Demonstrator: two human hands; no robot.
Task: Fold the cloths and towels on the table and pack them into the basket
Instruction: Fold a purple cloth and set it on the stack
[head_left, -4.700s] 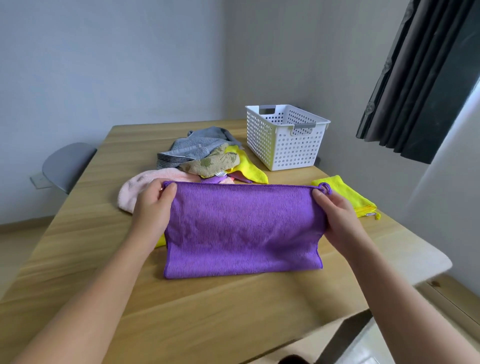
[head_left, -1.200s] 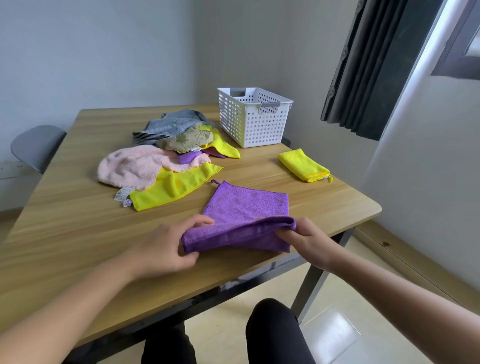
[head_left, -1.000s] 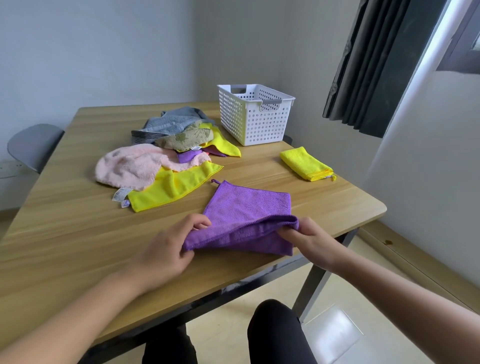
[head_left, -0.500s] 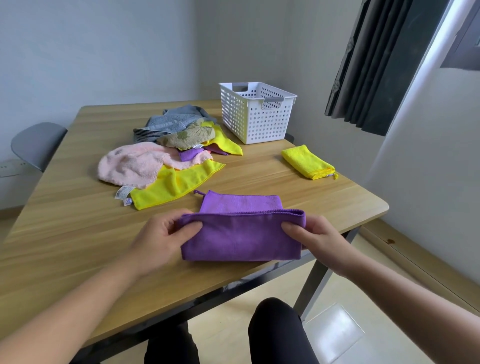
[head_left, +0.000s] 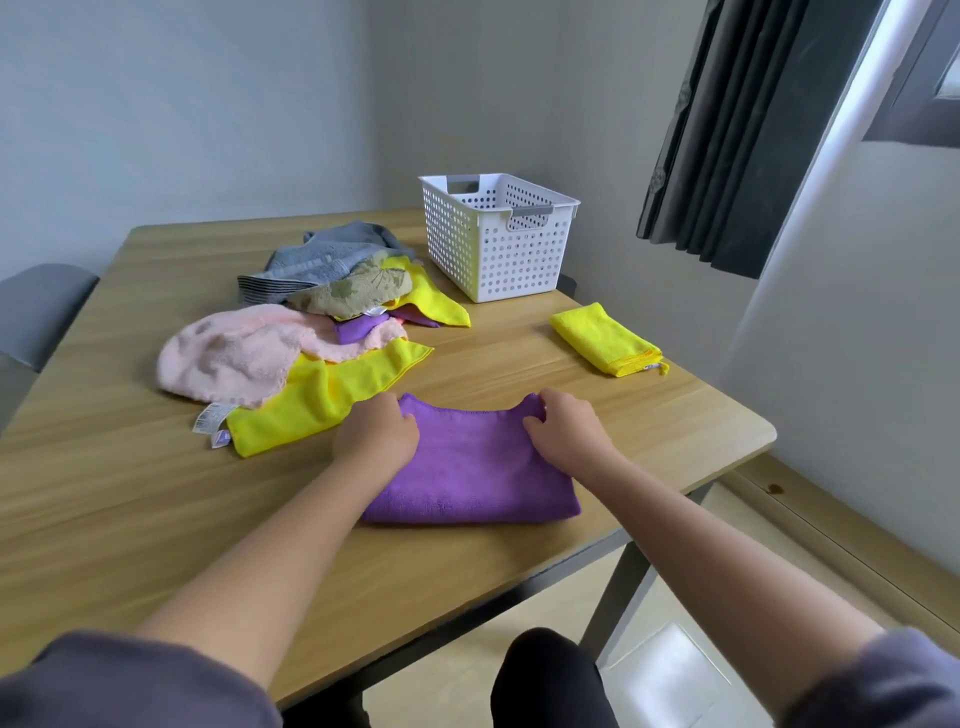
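In progress: left hand (head_left: 376, 434) and right hand (head_left: 563, 431) grip purple cloth (head_left: 467, 478) at its far corners. One yellow cloth (head_left: 602, 338) folded; pile (head_left: 291, 332) unfolded; basket (head_left: 488, 249) apparently unpacked.

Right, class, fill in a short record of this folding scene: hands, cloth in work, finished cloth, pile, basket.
hands: left hand and right hand each grip a far corner of the purple cloth
purple cloth: folded, lying flat on the table
yellow folded cloth: lies alone, right of the pile
pile: unfolded pink towel, grey towel and others
basket: white, at the far right corner; no cloth shows inside
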